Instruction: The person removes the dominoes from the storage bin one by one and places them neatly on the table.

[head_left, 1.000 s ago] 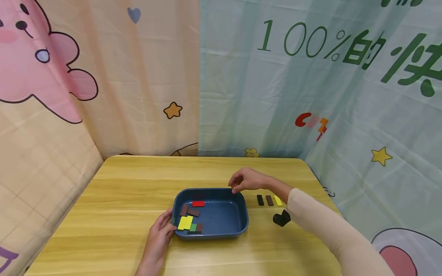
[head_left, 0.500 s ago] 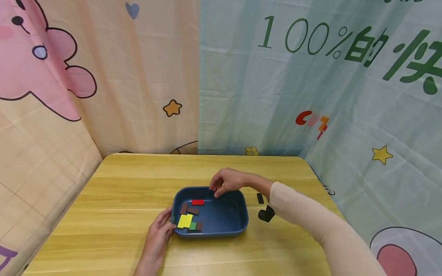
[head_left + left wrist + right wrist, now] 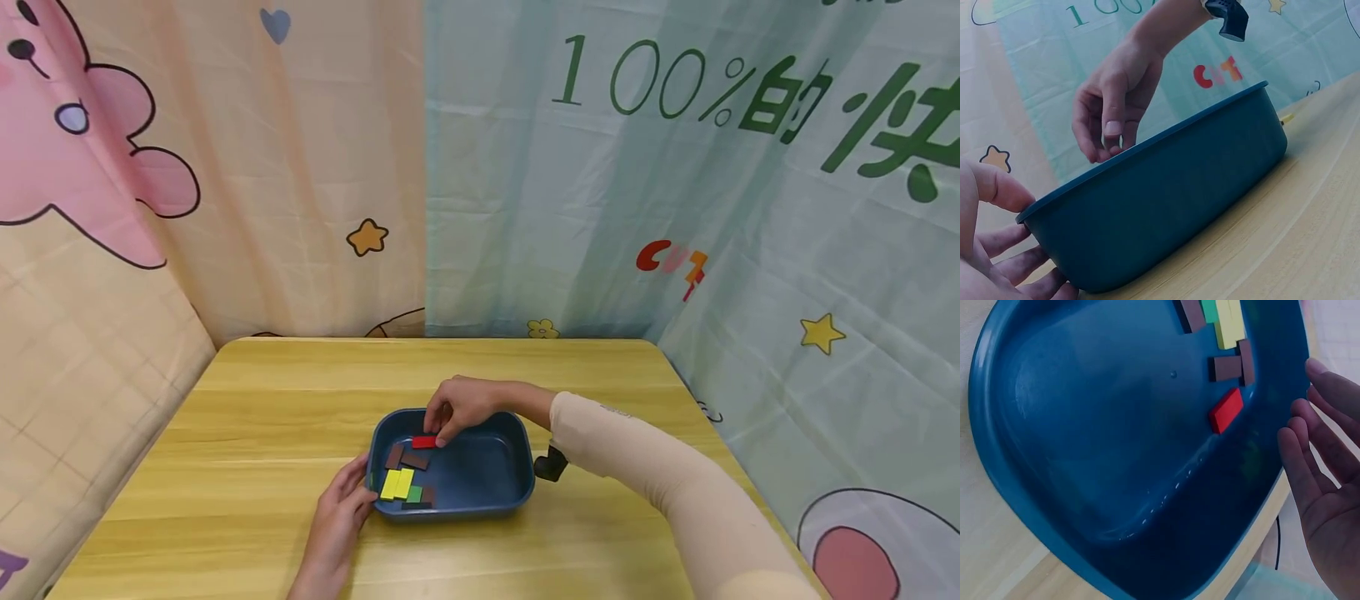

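Note:
On the table sits a dark blue tub point(image 3: 480, 467) with small flat rectangular blocks along its left side. Inside are a red block point(image 3: 423, 442), brown blocks point(image 3: 415, 460), yellow blocks point(image 3: 397, 483), a green block point(image 3: 414, 494) and a black one at the front wall. My left hand point(image 3: 339, 512) grips the tub's left end, thumb on the rim and fingers against the outer wall. Over the back left of the tub hovers my right hand point(image 3: 468, 402), fingers loosely bent, overlapping the red block in the head view. The right wrist view shows those fingers point(image 3: 1300, 465) apart from the red block.
A yellow block point(image 3: 1287, 119) peeks out beyond the tub's far end in the left wrist view. My right sleeve point(image 3: 630, 450) crosses the table's right side, with a black wrist camera point(image 3: 551, 464) under it. Printed curtains point(image 3: 517, 208) hang behind the table.
My right hand has moved left and slightly down over the tub, from its back right corner to above the red block. The sleeve now hides the blocks on the table. My left hand keeps its grip.

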`<state>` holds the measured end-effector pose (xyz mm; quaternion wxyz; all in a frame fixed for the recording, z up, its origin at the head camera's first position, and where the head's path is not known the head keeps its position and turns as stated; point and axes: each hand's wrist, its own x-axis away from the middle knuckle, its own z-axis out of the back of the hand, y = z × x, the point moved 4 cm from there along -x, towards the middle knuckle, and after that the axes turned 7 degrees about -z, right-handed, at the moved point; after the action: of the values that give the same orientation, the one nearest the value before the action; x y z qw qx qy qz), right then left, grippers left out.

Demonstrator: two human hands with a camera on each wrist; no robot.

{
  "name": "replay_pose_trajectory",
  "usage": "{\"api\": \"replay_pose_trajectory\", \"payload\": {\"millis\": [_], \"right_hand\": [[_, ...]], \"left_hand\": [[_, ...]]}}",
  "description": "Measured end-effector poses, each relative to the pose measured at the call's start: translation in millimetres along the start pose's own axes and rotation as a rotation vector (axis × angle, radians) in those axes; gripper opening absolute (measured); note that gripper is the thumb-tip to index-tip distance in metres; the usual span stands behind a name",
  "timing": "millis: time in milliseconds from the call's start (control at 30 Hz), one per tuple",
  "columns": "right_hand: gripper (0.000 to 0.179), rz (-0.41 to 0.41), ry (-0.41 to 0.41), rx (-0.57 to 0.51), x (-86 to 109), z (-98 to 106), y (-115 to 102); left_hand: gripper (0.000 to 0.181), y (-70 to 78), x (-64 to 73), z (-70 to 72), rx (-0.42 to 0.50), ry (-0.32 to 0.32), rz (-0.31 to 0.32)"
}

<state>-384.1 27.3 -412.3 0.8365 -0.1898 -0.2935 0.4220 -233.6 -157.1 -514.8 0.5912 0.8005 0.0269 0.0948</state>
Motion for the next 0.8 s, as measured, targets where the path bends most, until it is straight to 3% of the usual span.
{"api": "replay_pose_trajectory", "payload": {"millis": [400,600,800], "right_hand": [[0.029,-0.001,-0.100,0.070,-27.2,-35,-3],[0.025,-0.008,-0.174,0.107,-32.7,-52,-1],[0.024,-0.033,-0.192,0.164,-36.6,-58,2]], "left_hand": [[0.064,0.6,-1.8,3.0,-0.010,-0.006,0.008],[0.063,-0.2,-1.5,2.2,-0.004,-0.015,-0.007],[0.063,-0.4,-1.3,1.3,0.003,-0.013,-0.009]]}}
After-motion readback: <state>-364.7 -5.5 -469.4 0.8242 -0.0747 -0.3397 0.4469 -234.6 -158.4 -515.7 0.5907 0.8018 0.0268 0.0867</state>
